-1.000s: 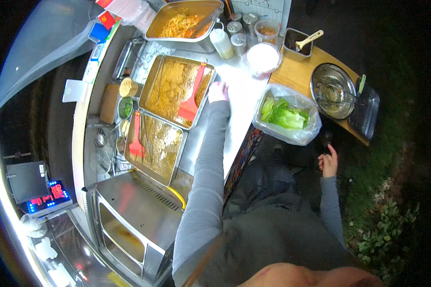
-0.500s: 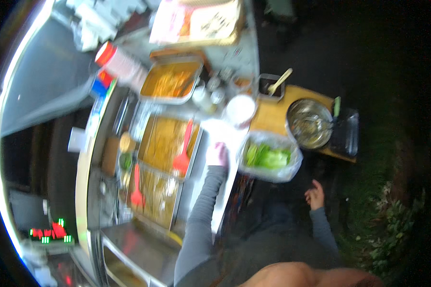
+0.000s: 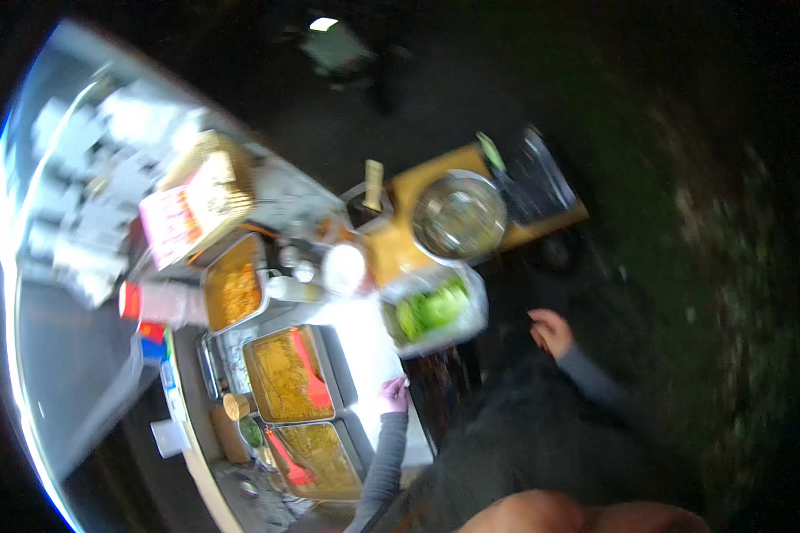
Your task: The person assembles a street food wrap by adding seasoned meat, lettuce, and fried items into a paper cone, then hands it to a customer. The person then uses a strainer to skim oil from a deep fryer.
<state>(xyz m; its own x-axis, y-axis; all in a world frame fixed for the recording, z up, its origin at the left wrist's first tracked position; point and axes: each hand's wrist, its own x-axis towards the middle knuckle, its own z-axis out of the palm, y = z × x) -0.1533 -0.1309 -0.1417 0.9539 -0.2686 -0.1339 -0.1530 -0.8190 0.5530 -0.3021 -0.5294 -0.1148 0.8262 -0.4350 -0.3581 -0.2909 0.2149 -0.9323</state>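
Observation:
My left hand (image 3: 393, 395) rests at the near edge of the bright white counter (image 3: 363, 342), beside the metal pans. Its fingers are drawn together, and glare hides what they may hold. Left of it lie two pans of yellow-brown food, the upper pan (image 3: 284, 377) with a red spatula (image 3: 311, 377) and the lower pan (image 3: 329, 449) with another red spatula (image 3: 292, 464). Above the hand stands a plastic-lined bin of green lettuce (image 3: 434, 311). Off to the right, my right hand (image 3: 551, 332) hangs in the air with loosely bent fingers, holding nothing.
A wooden board (image 3: 406, 194) carries a steel bowl (image 3: 460, 216) and a dark clear-sided tray (image 3: 538, 182). Further left are a white tub (image 3: 345, 269), a pan of orange food (image 3: 237, 289), a stack of cups (image 3: 171, 305) and a box (image 3: 209, 191). Plants border the dark ground at right.
The view has turned, shifting the counter down and left. My left hand has come nearer me along the white counter, away from the lettuce bin. My right hand's fingers are less spread.

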